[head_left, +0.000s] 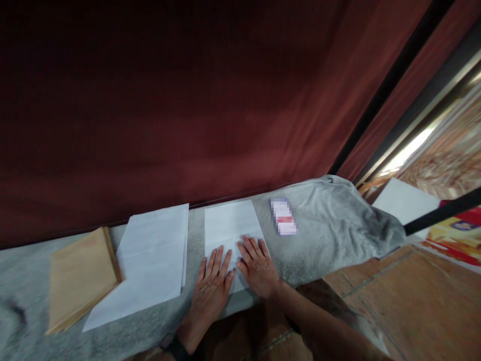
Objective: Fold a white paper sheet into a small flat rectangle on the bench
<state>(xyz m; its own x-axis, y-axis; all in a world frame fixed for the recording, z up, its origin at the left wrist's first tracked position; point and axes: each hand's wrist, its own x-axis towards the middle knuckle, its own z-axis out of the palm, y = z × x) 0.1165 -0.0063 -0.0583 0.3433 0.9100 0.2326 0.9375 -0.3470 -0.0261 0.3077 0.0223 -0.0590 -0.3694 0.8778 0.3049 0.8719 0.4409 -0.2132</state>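
Observation:
A white sheet of paper lies on the grey cloth in front of me, with faint crease lines across it. My left hand rests flat on its lower left part, fingers spread. Flat on the lower right part is my right hand, its fingers also stretched out. The two thumbs come close together over the paper. To the left lies a stack of larger white sheets, and a pile of brown envelopes overlaps its left edge. Neither hand grips anything.
Grey cloth covers the long narrow surface. A phone with a blurred screen lies right of the paper. Behind hangs a dark red curtain. At the right are a dark pole, a tiled floor and a red-yellow package.

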